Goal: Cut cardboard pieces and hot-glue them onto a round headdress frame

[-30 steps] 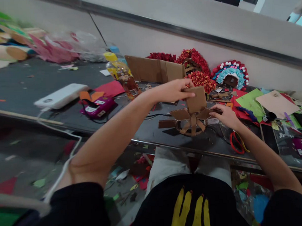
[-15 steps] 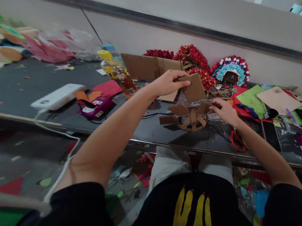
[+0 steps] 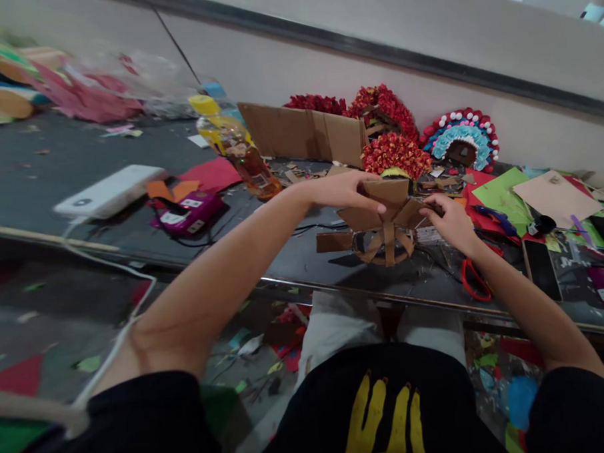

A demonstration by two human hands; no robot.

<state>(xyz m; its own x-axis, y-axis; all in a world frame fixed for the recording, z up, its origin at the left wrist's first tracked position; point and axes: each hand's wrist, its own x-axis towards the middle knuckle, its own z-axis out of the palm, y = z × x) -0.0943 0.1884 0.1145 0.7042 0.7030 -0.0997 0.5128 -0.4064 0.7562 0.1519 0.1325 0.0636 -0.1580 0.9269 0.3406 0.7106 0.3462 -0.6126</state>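
Note:
My left hand (image 3: 348, 192) is closed on a square cardboard piece (image 3: 389, 193), thumb in front and fingers behind. That piece stands at the far side of a round cardboard frame (image 3: 386, 249) made of curved strips; whether it touches the frame I cannot tell. Several cardboard flaps stick out around the frame, one of them (image 3: 333, 242) to the left. My right hand (image 3: 452, 223) pinches the right-hand flap (image 3: 409, 214) between thumb and fingers. Under the frame lies the dark table (image 3: 294, 267).
Behind stand a folded cardboard sheet (image 3: 302, 133), red fluffy decorations (image 3: 393, 154) and a beaded arch (image 3: 461, 136). To the left are a bottle (image 3: 243, 155), a purple box (image 3: 194, 211) and a white power bank (image 3: 110, 191). Red-handled scissors (image 3: 474, 280) and a phone (image 3: 541, 269) lie right.
My left hand has lowered the square cardboard piece toward the frame's far side. My right hand stays at the right-hand flap, almost unmoved.

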